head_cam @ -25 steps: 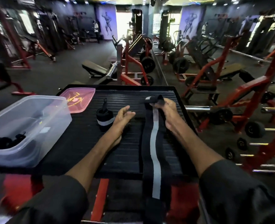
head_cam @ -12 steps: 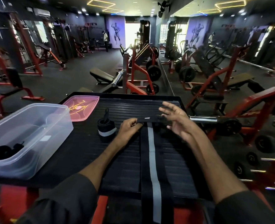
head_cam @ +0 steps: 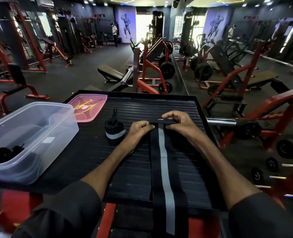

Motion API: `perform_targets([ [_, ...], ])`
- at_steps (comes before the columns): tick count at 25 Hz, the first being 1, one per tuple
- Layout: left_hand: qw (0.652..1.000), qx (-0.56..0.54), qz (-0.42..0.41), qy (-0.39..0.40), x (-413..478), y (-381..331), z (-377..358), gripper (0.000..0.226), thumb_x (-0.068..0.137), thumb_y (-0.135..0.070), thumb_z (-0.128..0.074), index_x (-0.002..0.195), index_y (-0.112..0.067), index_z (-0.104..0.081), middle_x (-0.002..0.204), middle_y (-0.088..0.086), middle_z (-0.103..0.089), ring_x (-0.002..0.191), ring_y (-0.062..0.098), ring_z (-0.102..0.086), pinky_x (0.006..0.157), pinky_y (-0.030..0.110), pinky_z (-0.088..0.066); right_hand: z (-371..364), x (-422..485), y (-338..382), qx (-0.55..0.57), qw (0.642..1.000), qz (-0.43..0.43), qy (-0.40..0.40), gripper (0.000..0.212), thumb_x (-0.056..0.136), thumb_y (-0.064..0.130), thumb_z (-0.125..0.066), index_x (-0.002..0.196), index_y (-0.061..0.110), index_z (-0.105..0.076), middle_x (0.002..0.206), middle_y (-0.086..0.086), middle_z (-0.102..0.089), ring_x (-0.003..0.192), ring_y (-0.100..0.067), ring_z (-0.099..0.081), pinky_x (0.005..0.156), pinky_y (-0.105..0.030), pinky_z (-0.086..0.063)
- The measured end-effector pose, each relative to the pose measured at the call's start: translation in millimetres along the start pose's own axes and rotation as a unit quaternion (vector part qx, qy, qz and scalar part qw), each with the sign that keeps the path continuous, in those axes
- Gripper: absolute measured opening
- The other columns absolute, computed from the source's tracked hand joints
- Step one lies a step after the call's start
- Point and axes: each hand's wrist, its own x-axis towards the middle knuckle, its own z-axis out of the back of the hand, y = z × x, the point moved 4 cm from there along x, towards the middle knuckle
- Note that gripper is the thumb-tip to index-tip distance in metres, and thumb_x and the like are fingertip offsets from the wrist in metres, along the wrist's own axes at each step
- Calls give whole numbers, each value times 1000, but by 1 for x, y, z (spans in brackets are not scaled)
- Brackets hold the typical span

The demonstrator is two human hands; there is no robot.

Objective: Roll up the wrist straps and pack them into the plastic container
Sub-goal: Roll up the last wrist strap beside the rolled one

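Note:
A long black wrist strap [head_cam: 164, 169] with a grey centre stripe lies flat along the black ribbed platform [head_cam: 159, 105], its near end hanging over the front edge. My left hand [head_cam: 138, 130] and my right hand [head_cam: 178, 121] pinch its far end, which is folded over into a narrow band. A rolled black strap [head_cam: 114, 133] with a grey band stands just left of my left hand. The clear plastic container [head_cam: 44, 140] sits at the left with dark straps in its near corner.
The pink container lid [head_cam: 89, 107] lies at the platform's far left. A steel bar end [head_cam: 221, 121] sticks out just right of the platform. Red gym machines, benches and weight plates fill the floor beyond and to the right.
The strap's far end, held up by my right hand a second ago, now lies on the platform. Both hands have closed on it and folded it over.

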Motion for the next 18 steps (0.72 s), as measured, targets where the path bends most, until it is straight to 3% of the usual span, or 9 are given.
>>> perform_targets([
  [3, 1000, -3, 1, -1, 3, 5, 0, 22, 94, -13, -65, 81, 5, -65, 72, 3, -64, 67, 13, -57, 63, 23, -43, 2, -5, 6, 74, 991, -70, 84, 42, 85, -3, -74, 124, 10, -68, 124, -6, -71, 112, -12, -67, 82, -15, -54],
  [4, 1000, 2, 4, -5, 3, 4, 0, 21, 94, -12, -65, 80, 4, -66, 67, -2, -64, 62, 7, -56, 60, 19, -43, 1, -5, 6, 82, 989, -76, 95, 41, 86, 1, -75, 125, 10, -68, 123, -6, -70, 109, -10, -67, 80, -14, -53],
  [6, 1000, 11, 2, -11, 5, 5, -2, 24, 94, -9, -65, 69, -8, -63, 57, -12, -57, 51, -1, -48, 52, 15, -38, 0, 0, 2, 64, 994, -60, 63, 36, 86, 6, -77, 121, 11, -69, 119, -9, -71, 109, -13, -67, 90, -21, -55],
  [8, 1000, 13, 2, -13, 8, 7, -2, 28, 93, -9, -65, 66, -13, -60, 56, -11, -54, 51, 0, -45, 51, 16, -36, 0, 3, -6, 11, 999, -34, 24, 32, 85, 12, -80, 115, 15, -71, 111, -7, -72, 105, -13, -68, 99, -31, -55],
  [11, 1000, 11, 3, -16, 9, 5, 0, 25, 93, -10, -66, 68, -13, -61, 60, -7, -55, 54, 2, -47, 52, 15, -37, 1, 4, -15, -52, 998, -1, 20, 27, 85, 20, -81, 110, 19, -72, 103, 2, -73, 97, -8, -69, 94, -31, -55],
  [15, 999, 20, 8, 29, 8, 2, -2, 24, 94, -14, -66, 72, -16, -59, 67, 0, -50, 58, 6, -45, 54, 17, -35, 8, 4, -13, -99, 991, 86, -30, 17, 88, 19, -78, 105, 15, -76, 101, 3, -77, 97, -11, -72, 90, -32, -56],
  [18, 998, 1, 42, 56, 8, -2, -2, 5, 93, -17, -68, 98, -17, -68, 93, 6, -58, 82, 12, -60, 70, 17, -51, 11, 6, -14, -114, 986, 109, -60, 16, 89, 16, -77, 105, 13, -78, 101, 3, -78, 99, -11, -72, 93, -39, -57],
])
